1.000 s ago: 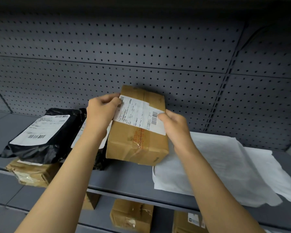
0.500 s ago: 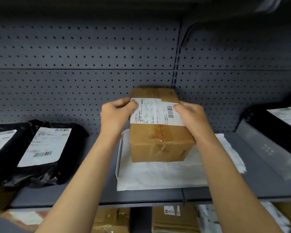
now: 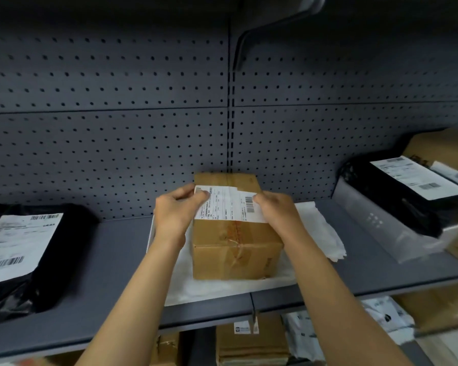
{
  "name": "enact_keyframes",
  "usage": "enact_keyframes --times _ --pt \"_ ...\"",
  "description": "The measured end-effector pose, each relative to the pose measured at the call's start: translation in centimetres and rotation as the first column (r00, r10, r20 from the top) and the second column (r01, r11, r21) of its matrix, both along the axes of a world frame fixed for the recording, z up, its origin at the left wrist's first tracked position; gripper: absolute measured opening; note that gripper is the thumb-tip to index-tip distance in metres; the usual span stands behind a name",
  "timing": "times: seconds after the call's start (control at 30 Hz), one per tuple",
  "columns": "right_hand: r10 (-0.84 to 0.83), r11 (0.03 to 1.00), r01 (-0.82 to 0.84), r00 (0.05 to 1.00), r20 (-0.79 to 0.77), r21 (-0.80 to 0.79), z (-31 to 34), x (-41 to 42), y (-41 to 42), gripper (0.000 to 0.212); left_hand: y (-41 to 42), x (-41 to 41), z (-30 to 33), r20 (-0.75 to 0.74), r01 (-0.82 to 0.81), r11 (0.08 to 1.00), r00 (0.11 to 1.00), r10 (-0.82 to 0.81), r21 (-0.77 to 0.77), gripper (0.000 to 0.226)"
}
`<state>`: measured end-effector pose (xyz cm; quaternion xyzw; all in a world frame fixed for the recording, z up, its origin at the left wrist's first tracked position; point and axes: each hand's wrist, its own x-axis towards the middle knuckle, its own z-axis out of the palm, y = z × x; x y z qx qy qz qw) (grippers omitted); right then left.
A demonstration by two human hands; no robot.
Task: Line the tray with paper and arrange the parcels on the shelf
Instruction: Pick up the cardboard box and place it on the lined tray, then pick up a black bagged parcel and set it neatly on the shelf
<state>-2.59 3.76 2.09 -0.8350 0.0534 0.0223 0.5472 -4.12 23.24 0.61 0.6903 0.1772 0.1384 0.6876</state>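
Both of my hands are clamped on the brown taped cardboard box [image 3: 236, 244], my left hand [image 3: 176, 215] pinching its upper left edge at the white shipping label [image 3: 228, 206] and my right hand [image 3: 274, 212] gripping the upper right edge. It strikes me as stiff and only moderately heavy, so holding the two top edges, where the walls are firmest, seems the safest grip; the glossy tape might be slippery. Its base sits on, or just above, the crinkled white paper [image 3: 320, 228] lining the white tray [image 3: 150, 233] on the grey metal shelf [image 3: 111, 249]. The box is upright, creased, with a seam of clear tape down the front face.
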Motion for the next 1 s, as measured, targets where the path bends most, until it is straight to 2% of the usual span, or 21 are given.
enact_keyframes --times 0.13,0.33,0.4,0.47,0.57,0.7,0.83,1.0 --pt "0.012 1.000 -0.012 1.000 -0.023 0.007 -1.7 -0.2 -0.1 0.032 0.4 -0.1 -2.3 -0.053 0.043 0.999 0.998 -0.044 -0.014 0.026" --pt "0.023 0.996 -0.021 0.999 -0.024 0.083 -2.0 -0.2 -0.5 0.010 0.1 -0.4 -2.4 -0.054 -0.009 1.000 0.998 0.010 0.018 0.047" --pt "0.034 0.997 -0.033 0.999 -0.004 0.076 -1.9 -0.4 -0.5 0.034 -0.2 -0.8 -1.9 -0.038 -0.005 0.998 0.999 0.007 0.058 0.046" --pt "0.024 0.999 -0.026 0.999 0.033 0.044 -1.8 -0.4 -0.4 0.049 -0.1 -1.0 -1.5 -0.026 0.022 0.996 0.999 -0.020 0.088 0.047" --pt "0.011 1.000 -0.012 0.994 0.110 0.008 -0.8 -0.7 0.1 0.051 0.6 -2.3 -0.3 -0.007 0.002 0.998 1.000 -0.001 0.064 0.041" --pt "0.027 0.999 -0.036 0.957 0.290 0.025 2.4 -1.0 2.1 0.043 2.8 -4.2 2.9 0.061 -0.063 0.997 0.996 0.060 0.046 0.013" --pt "0.139 0.979 -0.185 0.915 0.378 0.089 5.4 -1.8 5.9 0.046 5.6 -6.8 6.6 0.115 -0.160 0.983 0.982 0.148 0.095 0.014" --pt "0.278 0.893 -0.391 0.870 0.407 0.224 5.7 -3.8 12.7 0.048 10.2 -11.2 9.6 0.181 -0.319 0.937 0.939 0.293 0.140 0.015"
